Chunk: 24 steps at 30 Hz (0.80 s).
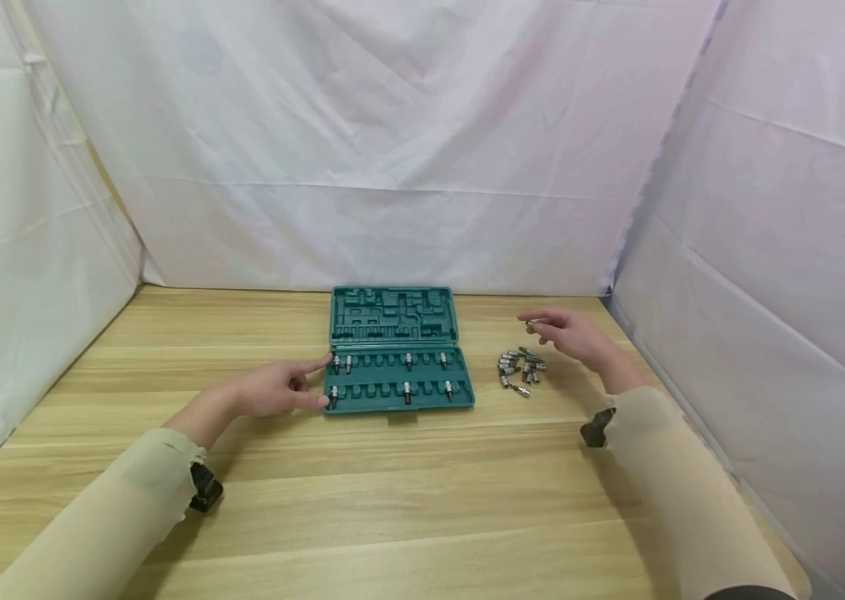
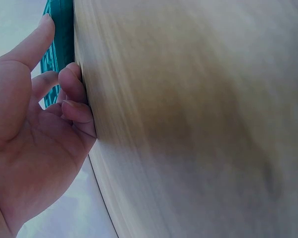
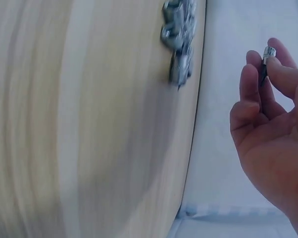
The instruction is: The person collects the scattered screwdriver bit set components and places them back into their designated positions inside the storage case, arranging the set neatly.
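An opened green plastic case (image 1: 392, 377) lies on the table, with several silver bit sockets (image 1: 407, 392) standing in the slots of its two rows. At the case's left edge, my left hand (image 1: 272, 390) touches it with outstretched thumb and index finger, set apart. The left wrist view shows the other fingers of that hand loosely bent beside the case. My right hand (image 1: 568, 337) is raised above the table, right of the case. Between thumb and fingertips it pinches one small bit socket (image 3: 269, 53), metal with a darker tip.
A loose pile of bit sockets (image 1: 518, 368) lies between the case and my right hand. The case's lid (image 1: 392, 315) is folded back with moulded recesses. White cloth (image 1: 377, 150) hangs behind and along both sides of the wooden table (image 1: 407, 500).
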Each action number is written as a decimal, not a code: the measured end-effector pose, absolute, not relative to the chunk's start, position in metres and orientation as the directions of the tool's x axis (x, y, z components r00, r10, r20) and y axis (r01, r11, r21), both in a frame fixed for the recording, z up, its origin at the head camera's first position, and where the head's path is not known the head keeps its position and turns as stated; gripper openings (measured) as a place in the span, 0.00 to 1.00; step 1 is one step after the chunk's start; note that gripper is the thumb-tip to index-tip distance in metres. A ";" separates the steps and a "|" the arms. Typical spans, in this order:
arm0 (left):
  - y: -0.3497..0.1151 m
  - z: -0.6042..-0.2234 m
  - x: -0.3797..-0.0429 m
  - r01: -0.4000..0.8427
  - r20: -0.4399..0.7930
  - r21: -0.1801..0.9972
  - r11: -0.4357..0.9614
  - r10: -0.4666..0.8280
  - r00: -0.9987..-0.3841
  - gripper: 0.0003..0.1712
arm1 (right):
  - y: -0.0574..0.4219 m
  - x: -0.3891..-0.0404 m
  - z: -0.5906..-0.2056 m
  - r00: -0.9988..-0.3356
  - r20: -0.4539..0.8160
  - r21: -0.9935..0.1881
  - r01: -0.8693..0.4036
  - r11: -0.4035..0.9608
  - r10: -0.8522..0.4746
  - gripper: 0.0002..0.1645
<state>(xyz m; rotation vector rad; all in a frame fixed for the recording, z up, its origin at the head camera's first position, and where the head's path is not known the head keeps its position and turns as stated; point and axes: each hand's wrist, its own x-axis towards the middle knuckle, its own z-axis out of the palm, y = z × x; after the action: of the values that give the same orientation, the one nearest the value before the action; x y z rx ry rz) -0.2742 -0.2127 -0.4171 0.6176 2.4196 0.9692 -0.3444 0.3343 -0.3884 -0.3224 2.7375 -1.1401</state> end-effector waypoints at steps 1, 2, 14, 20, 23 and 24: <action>-0.213 -0.417 -0.274 0.232 -0.245 0.723 0.651 0.556 -0.794 0.52 | 0.331 -0.345 -0.388 -0.963 -0.062 -0.717 -0.141 0.683 -0.264 0.24; -0.213 -0.417 -0.274 0.232 -0.246 0.723 0.651 0.556 -0.794 0.52 | 0.327 -0.345 -0.388 -0.960 -0.060 -0.726 -0.145 0.672 -0.273 0.24; -0.213 -0.417 -0.275 0.217 -0.254 0.718 0.661 0.539 -0.803 0.53 | 0.281 -0.340 -0.383 -0.914 -0.054 -0.922 -0.109 0.372 -0.401 0.28; -0.213 -0.418 -0.275 0.223 -0.252 0.708 0.670 0.535 -0.806 0.53 | 0.259 -0.337 -0.383 -0.903 -0.045 -0.899 -0.151 0.412 -0.427 0.25; -0.213 -0.418 -0.275 0.224 -0.254 0.707 0.671 0.536 -0.805 0.53 | 0.249 -0.336 -0.384 -0.911 -0.040 -0.894 -0.151 0.422 -0.411 0.24; -0.213 -0.418 -0.275 0.225 -0.253 0.707 0.671 0.537 -0.805 0.53 | 0.245 -0.336 -0.384 -0.914 -0.048 -0.908 -0.128 0.400 -0.404 0.24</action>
<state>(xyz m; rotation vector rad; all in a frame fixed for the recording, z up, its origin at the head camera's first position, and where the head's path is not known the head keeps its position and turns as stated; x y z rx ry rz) -0.2752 -0.2134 -0.4178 0.5928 2.4401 0.9485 -0.3362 0.2446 -0.3844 -0.4674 2.3985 -1.5205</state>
